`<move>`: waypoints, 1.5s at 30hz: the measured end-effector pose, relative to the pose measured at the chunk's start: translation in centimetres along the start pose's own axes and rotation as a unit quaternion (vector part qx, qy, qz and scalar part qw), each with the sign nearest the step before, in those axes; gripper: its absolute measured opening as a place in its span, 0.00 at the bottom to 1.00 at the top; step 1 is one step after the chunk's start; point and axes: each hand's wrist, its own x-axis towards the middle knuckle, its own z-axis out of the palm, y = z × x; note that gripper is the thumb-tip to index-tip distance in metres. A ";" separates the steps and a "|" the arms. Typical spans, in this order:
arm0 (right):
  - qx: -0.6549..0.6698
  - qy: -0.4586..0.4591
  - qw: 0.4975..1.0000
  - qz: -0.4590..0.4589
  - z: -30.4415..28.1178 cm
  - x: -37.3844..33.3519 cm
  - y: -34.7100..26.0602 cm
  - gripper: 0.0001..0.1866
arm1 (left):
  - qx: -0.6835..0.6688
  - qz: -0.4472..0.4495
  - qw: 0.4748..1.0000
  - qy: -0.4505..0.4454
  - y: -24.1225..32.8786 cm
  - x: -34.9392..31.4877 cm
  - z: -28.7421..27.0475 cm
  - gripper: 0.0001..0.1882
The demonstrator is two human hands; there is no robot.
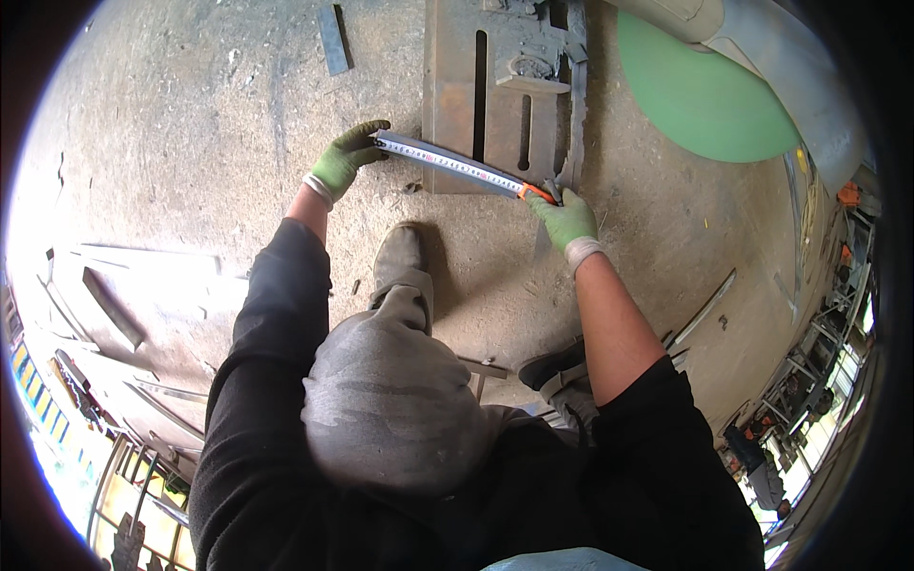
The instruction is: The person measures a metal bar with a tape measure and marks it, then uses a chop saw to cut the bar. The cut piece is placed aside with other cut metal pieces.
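Note:
A white measuring tape blade (447, 159) is stretched between my gloved hands, lying along a narrow grey metal strip (464, 172). My left hand (345, 164), in a green glove with dark fingers, is closed on the left end of the strip and the tape. My right hand (571, 223), also in a green glove, is closed around the orange tape measure (536, 193) at the other end. A small dark stick-like thing (553, 190) shows by its fingers; I cannot make out its kind. The strip crosses over the near edge of a slotted steel plate (455, 105).
A flat bar (333, 40) lies on the concrete floor at the far left. A green rounded sheet (705, 100) and a large curved metal piece (809, 86) are at the far right. Metal offcuts (112, 309) lie at the left. My shoe (400, 255) stands near the plate.

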 end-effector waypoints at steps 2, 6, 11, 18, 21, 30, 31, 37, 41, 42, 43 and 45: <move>-0.002 0.005 1.000 -0.002 0.1 0.1 0.0 0.33 | 0.001 0.009 1.000 0.001 -0.3 0.2 -0.2 0.27; 0.020 -0.001 1.000 0.001 0.0 -0.1 -0.1 0.33 | 0.006 -0.006 1.000 0.015 -0.6 0.5 -0.5 0.26; 0.012 0.007 1.000 -0.001 -0.2 -0.5 -0.5 0.30 | 0.010 0.002 1.000 0.017 -0.5 0.8 -0.6 0.25; 0.020 0.008 1.000 0.004 0.0 -0.5 -0.5 0.30 | -0.003 -0.014 0.999 0.033 -0.4 0.9 -0.5 0.23; -0.004 0.003 1.000 0.013 0.0 -0.3 -0.5 0.31 | 0.005 -0.020 0.999 0.045 -0.4 1.0 -0.5 0.22; 0.009 0.017 1.000 -0.014 0.1 0.0 0.0 0.37 | 0.021 -0.016 0.998 0.048 -0.5 1.1 -0.5 0.21; 0.007 0.018 1.000 -0.015 0.1 0.0 0.0 0.37 | 0.054 0.005 0.997 0.051 0.0 1.0 -0.3 0.21; 0.000 0.006 1.000 -0.004 0.0 0.1 0.0 0.36 | 0.507 0.188 0.807 0.236 4.1 -1.5 4.8 0.20; 0.002 0.012 1.000 -0.019 -0.2 0.0 -0.1 0.36 | 0.552 0.296 0.779 -0.006 4.1 -2.6 12.1 0.22; 0.000 0.013 1.000 -0.015 -0.2 0.1 -0.1 0.36 | 0.625 0.272 0.730 -0.034 3.5 -3.0 13.9 0.23; -0.006 0.010 1.000 -0.018 -0.2 0.2 -0.1 0.36 | 0.633 0.267 0.723 -0.063 3.1 -2.9 15.1 0.24; -0.023 0.005 1.000 -0.011 -0.2 0.3 0.0 0.37 | 0.661 0.219 0.707 -0.122 2.3 -2.8 17.0 0.25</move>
